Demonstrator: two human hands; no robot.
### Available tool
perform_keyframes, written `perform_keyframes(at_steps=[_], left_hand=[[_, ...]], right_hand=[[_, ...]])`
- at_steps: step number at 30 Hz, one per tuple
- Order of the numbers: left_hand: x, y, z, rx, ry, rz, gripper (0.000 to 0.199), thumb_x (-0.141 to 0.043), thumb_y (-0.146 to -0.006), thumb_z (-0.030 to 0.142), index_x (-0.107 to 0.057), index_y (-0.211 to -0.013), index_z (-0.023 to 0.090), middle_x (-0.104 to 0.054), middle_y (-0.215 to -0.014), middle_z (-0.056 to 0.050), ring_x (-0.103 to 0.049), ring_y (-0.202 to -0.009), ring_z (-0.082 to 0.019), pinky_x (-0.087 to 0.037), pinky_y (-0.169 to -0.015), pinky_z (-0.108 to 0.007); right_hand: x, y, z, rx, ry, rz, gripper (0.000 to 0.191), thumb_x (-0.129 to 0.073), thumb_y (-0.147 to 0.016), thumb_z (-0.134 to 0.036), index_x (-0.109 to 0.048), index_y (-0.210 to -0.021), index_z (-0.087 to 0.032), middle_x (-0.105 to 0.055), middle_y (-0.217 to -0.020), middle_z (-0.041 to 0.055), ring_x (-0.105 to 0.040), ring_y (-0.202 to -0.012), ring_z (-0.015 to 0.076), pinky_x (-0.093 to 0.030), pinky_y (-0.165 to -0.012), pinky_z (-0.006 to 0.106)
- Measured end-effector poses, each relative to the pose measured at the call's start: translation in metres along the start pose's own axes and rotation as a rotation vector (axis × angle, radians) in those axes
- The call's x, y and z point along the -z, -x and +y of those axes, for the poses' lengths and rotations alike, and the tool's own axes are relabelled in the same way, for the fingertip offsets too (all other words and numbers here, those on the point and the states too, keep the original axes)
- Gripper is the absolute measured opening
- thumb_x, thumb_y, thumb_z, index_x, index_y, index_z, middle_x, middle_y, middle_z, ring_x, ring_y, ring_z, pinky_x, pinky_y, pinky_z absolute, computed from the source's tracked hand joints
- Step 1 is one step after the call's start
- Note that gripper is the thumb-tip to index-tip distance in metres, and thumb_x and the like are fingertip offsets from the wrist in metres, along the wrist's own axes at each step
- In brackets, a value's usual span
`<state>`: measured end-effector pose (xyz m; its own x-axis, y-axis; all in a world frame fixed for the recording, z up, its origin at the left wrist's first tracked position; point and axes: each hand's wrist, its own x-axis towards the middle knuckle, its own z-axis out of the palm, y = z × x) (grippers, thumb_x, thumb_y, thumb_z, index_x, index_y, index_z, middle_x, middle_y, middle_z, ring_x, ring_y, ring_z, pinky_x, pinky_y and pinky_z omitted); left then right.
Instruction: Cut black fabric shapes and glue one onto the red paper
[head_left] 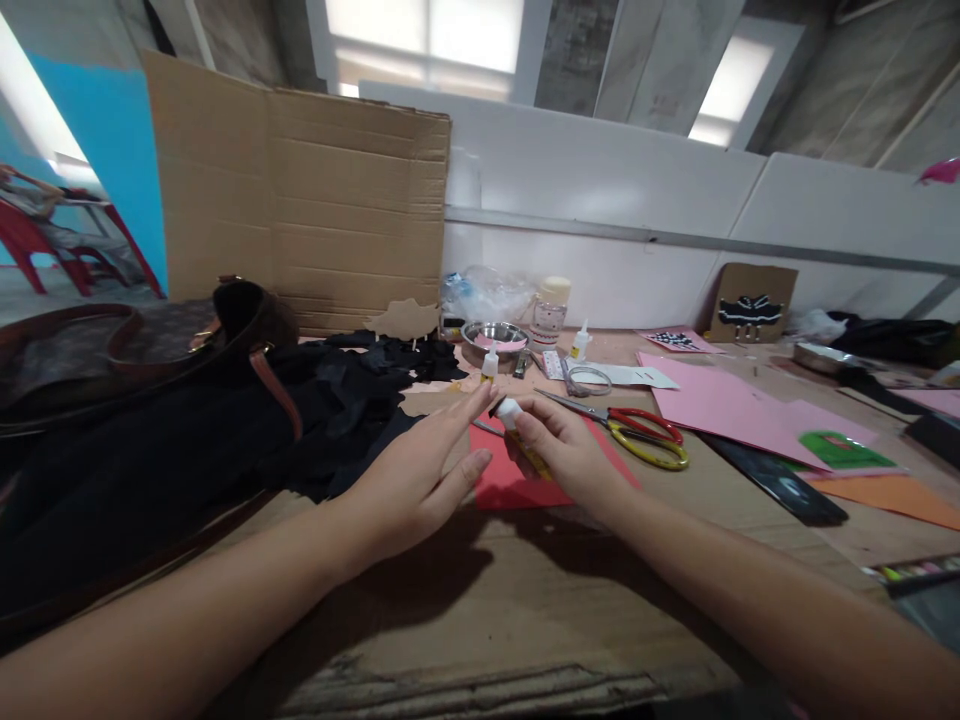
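Observation:
My right hand (559, 445) is wrapped round a small white glue bottle (511, 413) with a yellow label, tilted toward the left. A small dark bit shows at the bottle's upper end; I cannot make out what it is. My left hand (420, 470) is stretched out flat beside it, fingers together and thumb apart, holding nothing. Beneath both hands lies a red sheet (499, 490) on the brown cardboard. Scissors (630, 425) with red and yellow handles rest just right of my right hand. Another small glue bottle (490, 362) stands beyond my left fingertips.
Black cloth (337, 410) and a brown bag (259, 330) fill the left side, before a cardboard panel (360, 210). Behind are a metal bowl (472, 345), a jar (551, 310) and another glue bottle (580, 345). Pink sheets (727, 410) and a dark phone-like slab (787, 488) lie right.

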<state>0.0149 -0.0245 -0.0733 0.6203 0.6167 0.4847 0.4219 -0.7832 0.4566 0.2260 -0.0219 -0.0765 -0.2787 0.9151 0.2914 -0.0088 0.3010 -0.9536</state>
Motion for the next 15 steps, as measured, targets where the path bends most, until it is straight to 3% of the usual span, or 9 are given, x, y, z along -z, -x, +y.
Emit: perform_keyframes(at_steps=[5, 15], left_hand=[[-0.0024, -0.002, -0.0021, -0.041, -0.006, -0.032, 0.059, -0.042, -0.103, 0.035, -0.03, -0.158, 0.016, -0.031, -0.165, -0.012, -0.026, -0.153, -0.022, -0.025, -0.126, -0.046], [-0.0014, -0.0001, -0.0023, -0.04, 0.02, -0.043, 0.064, -0.047, -0.101, 0.035, -0.026, -0.159, 0.02, -0.03, -0.166, -0.009, -0.026, -0.153, -0.023, -0.024, -0.126, -0.046]], right_hand=[[0.0008, -0.0004, -0.0004, 0.003, 0.01, -0.004, 0.042, -0.064, -0.089, -0.06, -0.062, -0.098, -0.019, -0.053, -0.059, -0.0067, -0.047, -0.044, 0.0089, -0.037, -0.043, 0.023], [0.0002, 0.0038, 0.0003, -0.008, 0.115, -0.03, 0.04, -0.061, -0.092, -0.059, -0.06, -0.096, -0.019, -0.053, -0.06, -0.0062, -0.049, -0.049, 0.0105, -0.039, -0.047, 0.024]])
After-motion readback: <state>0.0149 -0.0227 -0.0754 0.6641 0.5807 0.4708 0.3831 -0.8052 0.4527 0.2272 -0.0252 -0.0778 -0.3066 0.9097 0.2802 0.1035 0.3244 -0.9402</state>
